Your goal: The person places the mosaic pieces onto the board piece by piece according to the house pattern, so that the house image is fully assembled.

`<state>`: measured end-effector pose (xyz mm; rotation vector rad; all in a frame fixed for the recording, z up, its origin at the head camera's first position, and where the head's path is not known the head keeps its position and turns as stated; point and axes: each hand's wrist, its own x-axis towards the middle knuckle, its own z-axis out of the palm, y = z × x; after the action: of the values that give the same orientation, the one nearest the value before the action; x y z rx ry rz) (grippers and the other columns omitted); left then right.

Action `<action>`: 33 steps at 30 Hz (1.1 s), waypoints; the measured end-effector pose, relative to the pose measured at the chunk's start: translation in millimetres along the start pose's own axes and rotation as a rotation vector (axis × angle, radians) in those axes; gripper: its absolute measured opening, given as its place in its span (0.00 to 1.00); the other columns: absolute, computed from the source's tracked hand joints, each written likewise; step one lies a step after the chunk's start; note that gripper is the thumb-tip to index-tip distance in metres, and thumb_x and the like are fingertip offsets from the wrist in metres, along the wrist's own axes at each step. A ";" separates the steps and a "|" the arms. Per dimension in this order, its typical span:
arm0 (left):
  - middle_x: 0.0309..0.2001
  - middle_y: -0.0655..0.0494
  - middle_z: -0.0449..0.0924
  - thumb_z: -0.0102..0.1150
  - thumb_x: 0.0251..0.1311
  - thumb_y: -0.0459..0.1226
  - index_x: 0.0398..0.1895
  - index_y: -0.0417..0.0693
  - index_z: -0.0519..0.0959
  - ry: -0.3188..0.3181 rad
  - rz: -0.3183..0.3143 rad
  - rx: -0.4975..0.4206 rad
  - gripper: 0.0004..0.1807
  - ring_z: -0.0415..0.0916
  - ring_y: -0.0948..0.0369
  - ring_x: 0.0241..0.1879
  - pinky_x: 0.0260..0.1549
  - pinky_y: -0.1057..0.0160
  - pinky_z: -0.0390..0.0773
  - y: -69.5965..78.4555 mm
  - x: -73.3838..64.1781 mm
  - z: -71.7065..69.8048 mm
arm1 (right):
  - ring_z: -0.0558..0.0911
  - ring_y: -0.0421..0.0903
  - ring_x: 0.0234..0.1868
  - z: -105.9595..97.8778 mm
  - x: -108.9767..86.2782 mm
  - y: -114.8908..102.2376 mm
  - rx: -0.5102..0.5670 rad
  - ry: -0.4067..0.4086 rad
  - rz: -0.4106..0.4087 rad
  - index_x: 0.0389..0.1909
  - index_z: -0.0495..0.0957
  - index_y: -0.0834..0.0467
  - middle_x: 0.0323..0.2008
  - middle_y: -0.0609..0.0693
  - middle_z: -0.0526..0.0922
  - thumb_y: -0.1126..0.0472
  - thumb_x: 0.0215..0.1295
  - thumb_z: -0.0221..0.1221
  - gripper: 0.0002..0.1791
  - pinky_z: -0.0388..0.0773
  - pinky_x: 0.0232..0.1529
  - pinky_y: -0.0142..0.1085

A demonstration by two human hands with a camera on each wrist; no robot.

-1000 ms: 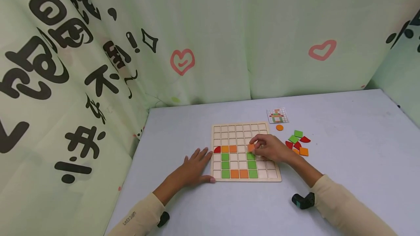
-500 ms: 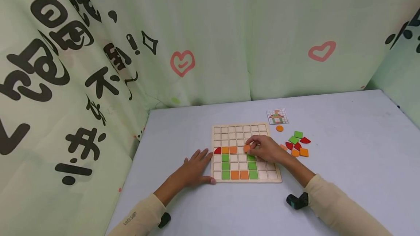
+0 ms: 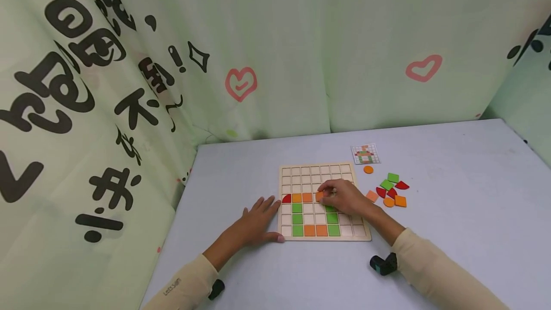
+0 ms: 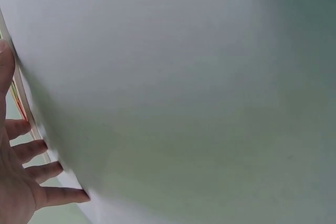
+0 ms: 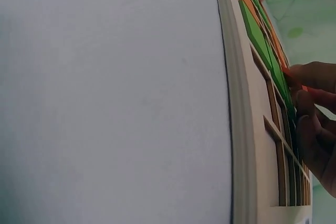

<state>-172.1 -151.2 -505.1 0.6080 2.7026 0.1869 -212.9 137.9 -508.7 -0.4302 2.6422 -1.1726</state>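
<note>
In the head view, a wooden grid board [image 3: 312, 174] lies on the table. Green squares [image 3: 297, 218] form two columns on it, joined at the bottom by orange squares [image 3: 315, 230]. A red quarter-circle [image 3: 286, 198] and two orange tiles [image 3: 302, 198] sit in a row above. My right hand [image 3: 344, 196] pinches an orange tile [image 3: 319, 196] at the cell right of those two; whether it lies flat is hidden. In the right wrist view, the fingertips [image 5: 302, 74] are low over the board. My left hand [image 3: 258, 221], fingers spread, touches the board's left edge.
Right of the board lie loose tiles: green squares [image 3: 387, 184], red quarter-circles [image 3: 402, 185], an orange square [image 3: 400, 201], an orange circle [image 3: 389, 202] and a light orange square [image 3: 372, 196]. Another orange circle [image 3: 368, 170] lies below a pattern card [image 3: 365, 154]. A curtain [image 3: 284, 51] hangs behind.
My right hand has moved left across the board with the orange tile, from above the right green column to the cell beside the orange pair. My left hand stays put.
</note>
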 end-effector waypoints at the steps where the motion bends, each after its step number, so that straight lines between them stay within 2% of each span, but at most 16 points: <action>1: 0.80 0.52 0.51 0.65 0.52 0.67 0.81 0.58 0.53 0.000 0.000 0.001 0.56 0.47 0.44 0.79 0.63 0.26 0.61 -0.3 0.1 0.5 | 0.74 0.43 0.34 1.0 0.6 -1.0 -0.003 0.003 0.007 0.48 0.83 0.60 0.31 0.47 0.79 0.63 0.62 0.68 0.14 0.71 0.37 0.36; 8: 0.80 0.51 0.51 0.64 0.52 0.67 0.80 0.57 0.53 0.005 0.011 0.006 0.56 0.48 0.44 0.79 0.63 0.27 0.62 0.0 -0.6 -0.1 | 0.74 0.43 0.35 4.3 1.9 -6.3 -0.065 0.017 0.038 0.47 0.84 0.58 0.32 0.46 0.79 0.62 0.61 0.68 0.13 0.71 0.38 0.36; 20: 0.80 0.51 0.51 0.63 0.53 0.68 0.80 0.56 0.53 0.004 0.021 0.016 0.56 0.48 0.44 0.79 0.63 0.28 0.62 0.7 -1.4 -1.1 | 0.75 0.44 0.35 4.1 5.8 -5.9 -0.142 0.016 0.041 0.45 0.85 0.56 0.33 0.46 0.81 0.59 0.59 0.71 0.14 0.71 0.37 0.36; 33: 0.80 0.51 0.51 0.63 0.53 0.68 0.80 0.56 0.53 0.000 0.018 0.006 0.56 0.47 0.44 0.79 0.64 0.27 0.61 0.2 -0.9 -0.5 | 0.75 0.44 0.34 3.5 6.0 -5.5 -0.134 0.007 0.056 0.44 0.86 0.56 0.33 0.47 0.81 0.58 0.59 0.71 0.13 0.70 0.35 0.36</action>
<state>-171.5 -151.5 -504.3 0.6347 2.6990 0.1840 -216.4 129.9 -507.3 -0.3734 2.7300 -0.9859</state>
